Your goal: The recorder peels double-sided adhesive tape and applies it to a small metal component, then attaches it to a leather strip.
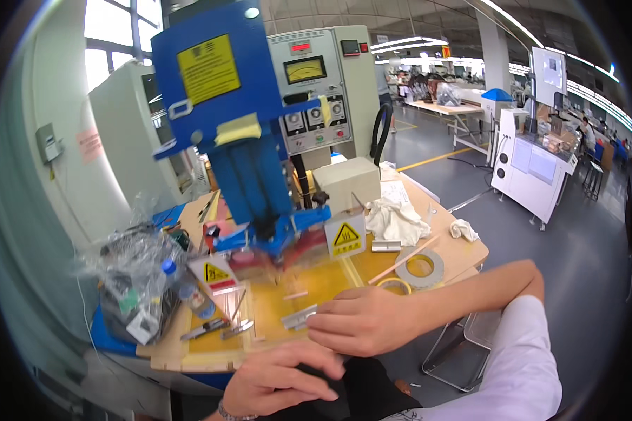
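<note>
My right hand [361, 319] lies on the yellow work plate [281, 302], fingertips touching a small silver metal piece [298, 318]. My left hand [281, 379] rests at the near edge of the bench, fingers curled over a dark item I cannot make out. A blue press machine [239, 126] stands over the plate, its head [277, 242] just beyond the hands. A small pale strip [295, 295] lies on the plate under the press.
Tweezers and a cutter [218, 328] lie at the plate's left. A plastic bag with a bottle [144, 281] sits far left. Tape rolls [420, 269], a wooden stick [404, 261], white cloths [397, 221], a beige box [347, 184] and yellow warning signs [346, 237] are on the right. A grey control cabinet [323, 84] stands behind.
</note>
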Available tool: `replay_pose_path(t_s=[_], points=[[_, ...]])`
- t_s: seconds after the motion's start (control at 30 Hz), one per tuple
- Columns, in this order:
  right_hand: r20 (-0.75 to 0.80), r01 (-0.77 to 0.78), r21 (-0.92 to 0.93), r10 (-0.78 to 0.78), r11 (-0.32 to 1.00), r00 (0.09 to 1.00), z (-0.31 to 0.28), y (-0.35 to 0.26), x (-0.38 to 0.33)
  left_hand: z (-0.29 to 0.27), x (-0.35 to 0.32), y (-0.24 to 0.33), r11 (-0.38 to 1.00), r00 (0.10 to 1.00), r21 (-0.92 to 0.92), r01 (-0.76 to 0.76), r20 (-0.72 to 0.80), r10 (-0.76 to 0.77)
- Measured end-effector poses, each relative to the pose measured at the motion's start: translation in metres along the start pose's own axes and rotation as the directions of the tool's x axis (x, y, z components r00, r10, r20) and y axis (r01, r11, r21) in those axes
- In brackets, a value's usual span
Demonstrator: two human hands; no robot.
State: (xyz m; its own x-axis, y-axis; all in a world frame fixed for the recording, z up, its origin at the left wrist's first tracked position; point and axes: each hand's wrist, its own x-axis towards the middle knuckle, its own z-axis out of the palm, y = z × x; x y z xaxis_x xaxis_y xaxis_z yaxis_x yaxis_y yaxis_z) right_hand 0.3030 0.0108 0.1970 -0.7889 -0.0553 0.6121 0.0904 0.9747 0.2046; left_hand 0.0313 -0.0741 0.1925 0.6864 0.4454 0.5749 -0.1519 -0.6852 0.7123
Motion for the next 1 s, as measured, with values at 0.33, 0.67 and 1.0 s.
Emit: replay_pose_path(t_s=[0.33,0.67,1.0], points=[[-0.455,-0.597,-0.093,0.5,0.797,0.737,-0.296,0.247,0.123,0.029,-0.089,-0.059,0.483,0.5,-0.161,0.861,0.09,-0.861],[-0.042,-0.553,-0.341,0.576,0.76,0.817,-0.285,0.67,0.231,0.018,0.015,-0.049,0.426,0.431,-0.273,0.863,-0.043,-0.901],[0.001,-0.588,-0.254,0.609,0.768,0.793,-0.146,0.738,0.34,0.022,0.051,-0.088,0.399,0.325,-0.32,0.859,-0.261,-0.909]])
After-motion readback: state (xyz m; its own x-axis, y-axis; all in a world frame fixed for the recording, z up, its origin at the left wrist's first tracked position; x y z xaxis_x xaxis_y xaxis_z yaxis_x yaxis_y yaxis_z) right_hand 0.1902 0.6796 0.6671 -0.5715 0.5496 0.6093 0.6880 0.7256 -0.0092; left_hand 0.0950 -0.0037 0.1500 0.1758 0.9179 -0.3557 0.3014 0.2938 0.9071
